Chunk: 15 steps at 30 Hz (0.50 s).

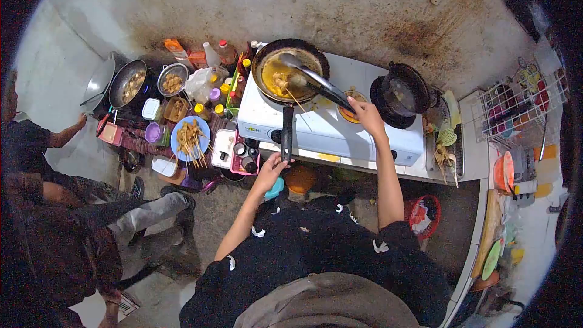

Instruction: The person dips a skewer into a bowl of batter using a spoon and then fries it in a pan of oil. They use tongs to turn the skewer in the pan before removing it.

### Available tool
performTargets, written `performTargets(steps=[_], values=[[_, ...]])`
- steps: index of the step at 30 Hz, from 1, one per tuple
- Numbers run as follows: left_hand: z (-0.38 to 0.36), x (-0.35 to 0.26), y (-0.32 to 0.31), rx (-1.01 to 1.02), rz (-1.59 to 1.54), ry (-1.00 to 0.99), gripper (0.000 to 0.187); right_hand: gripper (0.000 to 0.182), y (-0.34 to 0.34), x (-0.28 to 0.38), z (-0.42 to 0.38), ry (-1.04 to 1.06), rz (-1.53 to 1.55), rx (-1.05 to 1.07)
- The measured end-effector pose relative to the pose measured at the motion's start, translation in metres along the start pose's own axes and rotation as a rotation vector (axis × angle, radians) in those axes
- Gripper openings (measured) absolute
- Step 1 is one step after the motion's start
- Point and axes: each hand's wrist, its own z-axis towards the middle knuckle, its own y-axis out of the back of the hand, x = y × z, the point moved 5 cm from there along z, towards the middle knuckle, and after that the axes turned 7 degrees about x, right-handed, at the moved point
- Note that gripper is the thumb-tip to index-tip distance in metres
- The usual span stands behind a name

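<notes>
My left hand point(271, 171) has its fingers closed at the end of the frying pan's black handle. The frying pan point(260, 54) sits on the left burner of a white stove point(355, 130), with yellowish oil and browned food in it. A thin wooden skewer point(300, 110) sticks out over its near rim. My right hand point(366, 116) grips a long black-handled spatula point(328, 90), whose grey head reaches over the oil. Close to the right hand, a small round dish point(349, 117) with orange-brown contents rests on the stove top, partly hidden by the spatula.
A dark pot point(405, 88) stands on the right burner. Left of the stove are a blue plate of skewers point(190, 140), several bottles point(227, 52) and another pan point(129, 85). Other people point(54, 200) sit at the left. A wire rack point(516, 109) hangs at the right.
</notes>
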Motion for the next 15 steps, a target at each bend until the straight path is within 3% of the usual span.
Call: performTargets(steps=[11, 13, 15], values=[[0.000, 0.014, 0.003, 0.019, -0.024, 0.012, 0.031, 0.051, -0.007, -0.009, -0.002, -0.019, 0.125, -0.037], [0.000, 0.010, 0.002, 0.013, -0.015, 0.010, 0.032, 0.051, -0.003, 0.000, -0.006, -0.031, -0.040, -0.090], [-0.001, 0.010, 0.002, 0.008, -0.016, 0.022, 0.032, 0.051, -0.008, -0.002, -0.002, -0.034, 0.005, -0.030]])
